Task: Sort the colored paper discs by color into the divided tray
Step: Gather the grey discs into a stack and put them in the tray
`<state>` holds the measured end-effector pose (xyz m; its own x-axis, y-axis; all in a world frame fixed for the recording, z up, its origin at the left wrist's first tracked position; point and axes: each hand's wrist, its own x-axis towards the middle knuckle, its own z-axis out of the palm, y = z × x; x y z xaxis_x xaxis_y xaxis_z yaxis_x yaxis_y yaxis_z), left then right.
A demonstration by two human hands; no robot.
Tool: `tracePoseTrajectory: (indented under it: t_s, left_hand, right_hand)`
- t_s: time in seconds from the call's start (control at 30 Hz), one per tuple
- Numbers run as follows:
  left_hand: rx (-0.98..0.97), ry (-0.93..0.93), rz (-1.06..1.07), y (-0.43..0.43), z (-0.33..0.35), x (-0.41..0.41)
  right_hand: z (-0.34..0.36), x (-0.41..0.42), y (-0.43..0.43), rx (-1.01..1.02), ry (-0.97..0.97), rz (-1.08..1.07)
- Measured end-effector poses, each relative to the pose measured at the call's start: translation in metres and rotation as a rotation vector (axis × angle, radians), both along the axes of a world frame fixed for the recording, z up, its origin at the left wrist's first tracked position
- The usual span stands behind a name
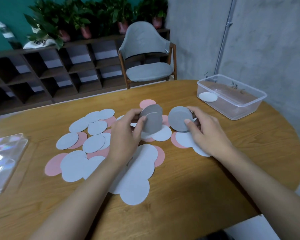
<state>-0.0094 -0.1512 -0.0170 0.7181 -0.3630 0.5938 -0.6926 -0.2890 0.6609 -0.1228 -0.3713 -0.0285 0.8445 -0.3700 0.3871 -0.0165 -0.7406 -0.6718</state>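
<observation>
A: Where are the discs found?

B: Two lots are held up off the worktop [215,179], near the tray [232,116]. A pair of grey-looking discs [152,118] is pinched upright by the left hand [126,134]. A stack of the same shade [179,121] is gripped by the right hand [206,130], with the thumb laid on its face. The rest, pale discs [93,144] and pink discs [53,164], are spread in overlapping heaps, from near the tray to well apart from it.

A: What has been placed in the tray?

B: Only one white disc [207,97] is seen inside it, at the end nearest the heaps. Whether the tray is divided cannot be told through its clear walls.

A: How far along is the task judged to be?

B: Barely begun, it is judged. Discs of one shade are being gathered, but nearly everything is left to be sorted, and no pink disc is seen in the tray.

A: Is anything else noted?

B: A clear plastic sheet [5,160] is laid at the worktop's edge farthest from the tray. A grey chair [145,66] is set beyond the worktop, farther back than the tray.
</observation>
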Motion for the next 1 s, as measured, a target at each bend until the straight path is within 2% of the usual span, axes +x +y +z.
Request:
tracePoseTrajectory:
  t_s: [0.23,0.33,0.67,0.83,1.0]
  left_hand:
    - [-0.027,0.156,-0.027,0.045,-0.001,-0.002]
    - [-0.023,0.130,0.008,0.059,-0.006,0.001]
    - [0.102,-0.074,0.136,0.077,-0.022,0.017]
    - [0.100,-0.084,0.152,0.076,-0.024,0.019]
    - [0.252,-0.032,0.140,0.073,-0.022,0.019]
  right_hand:
    - [0.007,0.025,0.051,0.114,0.062,0.104]
    - [0.010,0.038,0.073,0.159,0.079,0.179]
    - [0.003,0.067,0.107,0.043,0.149,0.291]
    - [-0.004,0.064,0.110,0.024,0.163,0.304]
    - [-0.001,0.062,0.112,0.070,0.167,0.314]
